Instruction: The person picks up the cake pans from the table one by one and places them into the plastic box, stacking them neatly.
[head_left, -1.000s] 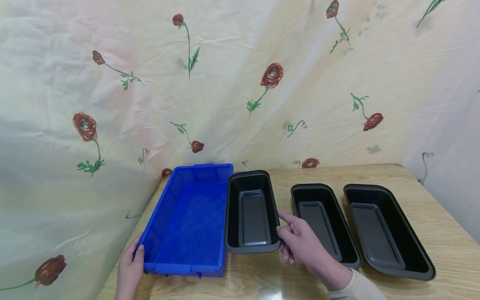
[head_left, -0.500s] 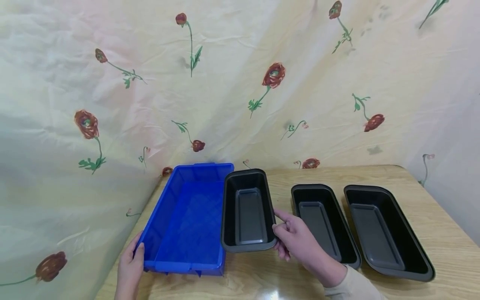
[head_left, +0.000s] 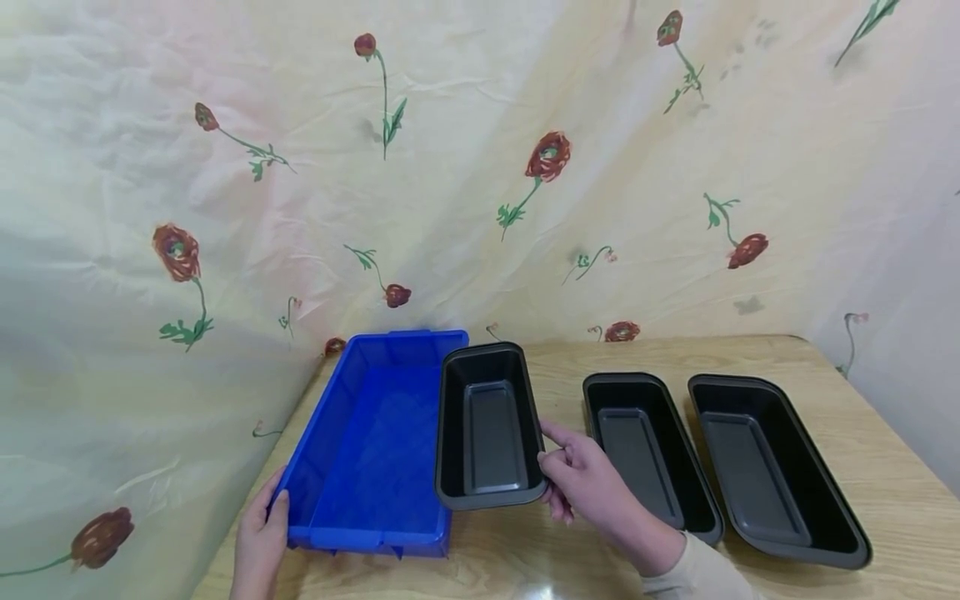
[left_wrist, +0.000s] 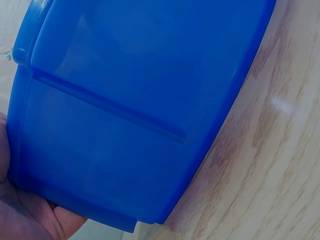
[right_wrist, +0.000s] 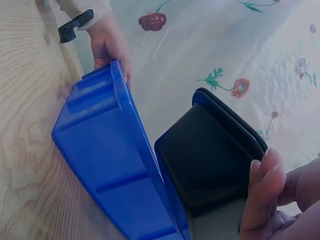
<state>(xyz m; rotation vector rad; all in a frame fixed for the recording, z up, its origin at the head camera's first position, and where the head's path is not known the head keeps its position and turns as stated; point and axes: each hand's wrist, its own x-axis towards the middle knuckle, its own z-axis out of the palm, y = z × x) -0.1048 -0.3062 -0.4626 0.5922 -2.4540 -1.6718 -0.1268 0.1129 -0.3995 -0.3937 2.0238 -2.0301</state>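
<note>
Nearest the viewer, the left hand (head_left: 261, 537) gripped the near-left corner of the blue plastic bin (head_left: 375, 442), thumb over the rim and palm against the outer wall, as the left wrist view confirmed with the bin's blue wall (left_wrist: 130, 110) pressed against the palm. Just to the right, the right hand (head_left: 581, 479) pinched the near-right corner of the small black loaf pan (head_left: 487, 437), thumb on the rim and fingers curled beneath it; the right wrist view showed the pan's dark underside (right_wrist: 210, 155) raised off the bench and leaning against the bin's right wall (right_wrist: 115, 165). The pan lay directly left of the right hand, its long axis running near to far, parallel to the bin's, with its left rim overlapping the bin's right edge. The right hand was the nearer one to the pan; the left was across the bin from it. Both the bin and the held pan appeared empty. Farther right on the wooden bench (head_left: 885, 467), two larger black loaf pans, the middle one (head_left: 645, 446) and the rightmost (head_left: 772, 462), sat side by side, also empty, long axes similarly near to far. Behind everything hung a pale floral cloth (head_left: 480, 167).
</note>
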